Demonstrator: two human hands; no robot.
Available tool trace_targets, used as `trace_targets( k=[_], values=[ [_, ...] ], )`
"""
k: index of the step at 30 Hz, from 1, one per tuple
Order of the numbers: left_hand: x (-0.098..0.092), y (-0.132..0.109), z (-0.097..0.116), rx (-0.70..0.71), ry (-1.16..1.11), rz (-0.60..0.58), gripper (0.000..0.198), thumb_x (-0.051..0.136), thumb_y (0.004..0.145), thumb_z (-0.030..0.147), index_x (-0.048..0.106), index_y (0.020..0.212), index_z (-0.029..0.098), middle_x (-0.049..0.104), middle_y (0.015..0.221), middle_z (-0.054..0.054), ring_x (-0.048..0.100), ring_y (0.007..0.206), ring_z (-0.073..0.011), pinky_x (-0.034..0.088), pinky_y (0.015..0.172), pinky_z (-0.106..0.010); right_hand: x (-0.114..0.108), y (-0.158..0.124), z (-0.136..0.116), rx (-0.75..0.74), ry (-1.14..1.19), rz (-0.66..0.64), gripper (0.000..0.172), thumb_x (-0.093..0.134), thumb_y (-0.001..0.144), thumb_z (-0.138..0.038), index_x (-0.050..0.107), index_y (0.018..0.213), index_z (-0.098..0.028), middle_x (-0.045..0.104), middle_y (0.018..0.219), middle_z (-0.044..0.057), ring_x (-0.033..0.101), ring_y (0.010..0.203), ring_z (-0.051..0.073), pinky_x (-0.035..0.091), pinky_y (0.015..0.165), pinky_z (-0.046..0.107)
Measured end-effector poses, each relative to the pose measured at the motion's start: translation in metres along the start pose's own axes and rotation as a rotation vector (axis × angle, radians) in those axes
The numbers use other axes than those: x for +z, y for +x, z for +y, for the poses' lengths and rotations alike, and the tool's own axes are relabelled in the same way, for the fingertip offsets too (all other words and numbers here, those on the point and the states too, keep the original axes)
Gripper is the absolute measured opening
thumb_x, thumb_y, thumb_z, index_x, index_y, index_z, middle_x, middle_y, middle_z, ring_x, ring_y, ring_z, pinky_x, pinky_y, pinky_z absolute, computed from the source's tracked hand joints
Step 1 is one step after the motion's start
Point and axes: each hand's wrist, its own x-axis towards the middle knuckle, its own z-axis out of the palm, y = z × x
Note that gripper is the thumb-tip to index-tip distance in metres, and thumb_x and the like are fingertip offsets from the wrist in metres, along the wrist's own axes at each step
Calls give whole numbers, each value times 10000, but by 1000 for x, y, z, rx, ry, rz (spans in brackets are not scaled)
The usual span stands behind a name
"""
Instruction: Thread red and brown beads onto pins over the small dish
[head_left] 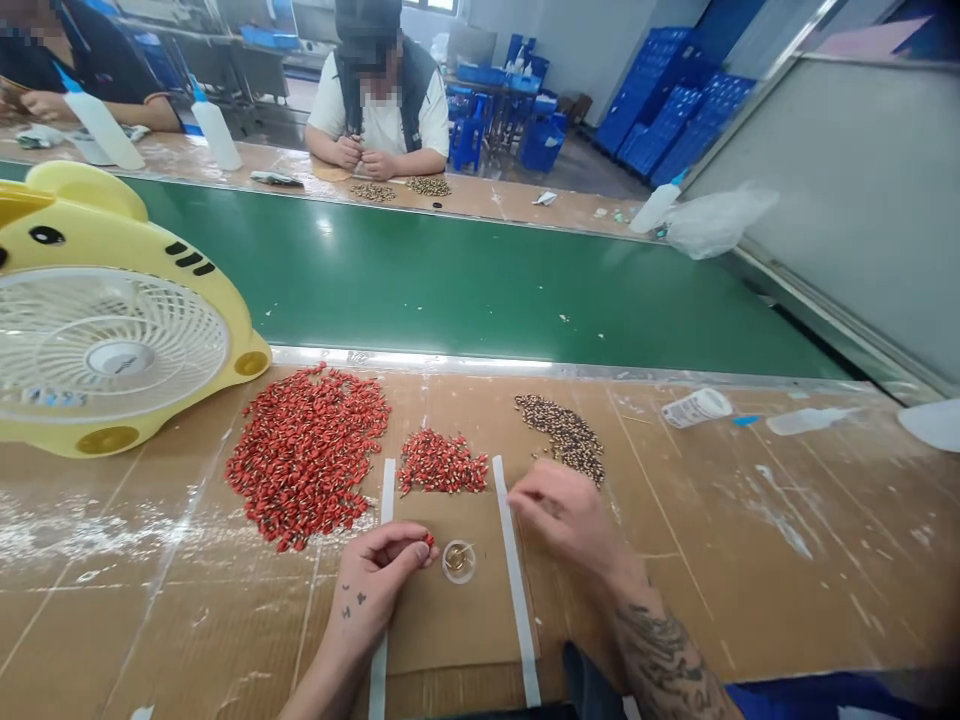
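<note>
So: left hand [375, 572] closed in a pinch on a small red bead [428, 540], thumb against fingertips. Clear round plastic cup [458, 562] with gold-coloured contents just beside those fingertips. Right hand [562, 512] fingers bunched, any hold cannot be told; speckled brown bead heap [561, 436] just past them. Red bead heap [439, 462] ahead of left fingers.

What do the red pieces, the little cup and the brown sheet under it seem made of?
The red pieces look like glossy painted plastic or glass, judging by their shine; too small to be sure. The cup looks like clear plastic, being see-through. The sheet looks like matte cardboard, with a dull, papery brown surface.
</note>
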Motion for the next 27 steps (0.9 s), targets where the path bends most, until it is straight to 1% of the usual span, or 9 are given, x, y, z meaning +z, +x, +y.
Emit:
trace_targets(
  k=[2, 3, 6, 9, 14, 17, 21, 24, 27],
  values=[
    [0, 1, 0, 5, 4, -2, 178, 824, 718, 284, 778, 841, 163, 792, 747, -54, 748, 693, -188, 594, 701, -253, -12, -1, 21, 104, -131, 45, 179, 556, 957, -232, 697, 865, -170, 680, 824, 57, 591, 794, 193, 454, 750, 338],
    [0, 1, 0, 9, 9, -2, 187, 823, 718, 291, 776, 841, 159, 791, 745, -56, 747, 690, -190, 594, 700, -256, -17, -1, 32, 127, -194, 20, 143, 571, 939, -212, 708, 921, -173, 690, 870, 64, 598, 845, 212, 462, 782, 359],
    [1, 0, 3, 17, 24, 3, 209, 823, 710, 311, 769, 831, 149, 785, 728, -60, 746, 685, -202, 597, 694, -274, -22, 1, 54, 166, -291, -63, 144, 586, 912, -195, 725, 948, -177, 694, 892, 68, 601, 882, 228, 480, 810, 382],
    [1, 0, 5, 11, 8, 8, 214, 825, 701, 317, 764, 820, 149, 781, 713, -60, 745, 680, -205, 599, 694, -284, -16, 4, 63, 170, -313, -66, 154, 583, 911, -205, 731, 941, -174, 694, 898, 68, 606, 883, 225, 489, 818, 383],
    [1, -1, 5, 4, -28, 7, 210, 837, 676, 305, 763, 802, 155, 780, 694, -56, 740, 660, -198, 595, 672, -276, -9, 7, 64, 130, -302, -40, 200, 554, 925, -206, 732, 841, -173, 700, 831, 65, 622, 825, 220, 500, 784, 382],
    [3, -2, 7, 8, -14, 14, 199, 832, 677, 300, 765, 795, 155, 781, 694, -62, 739, 657, -200, 595, 672, -280, -8, 4, 53, 149, -210, 1, 168, 574, 922, -220, 731, 875, -182, 728, 870, 60, 655, 829, 219, 512, 778, 373],
    [7, -5, 12, 48, 4, 13, 158, 821, 680, 271, 765, 779, 161, 771, 689, -55, 728, 645, -197, 593, 669, -286, 5, -6, 14, 181, 100, 63, 116, 628, 911, -241, 737, 882, -213, 748, 850, 33, 684, 758, 185, 530, 690, 304],
    [9, -6, 14, 154, 50, -9, 92, 788, 722, 240, 771, 769, 163, 756, 745, -61, 702, 663, -181, 571, 661, -270, 23, -9, -23, 46, 347, 104, 94, 643, 896, -192, 733, 873, -206, 728, 834, 39, 676, 773, 177, 540, 710, 297],
    [9, -7, 14, 269, 131, -27, 56, 758, 758, 213, 779, 773, 163, 733, 797, -76, 670, 689, -180, 544, 640, -261, 39, -8, -52, -17, 431, 112, 139, 618, 902, -141, 736, 928, -210, 717, 850, 47, 668, 775, 164, 541, 689, 281]
  ],
)
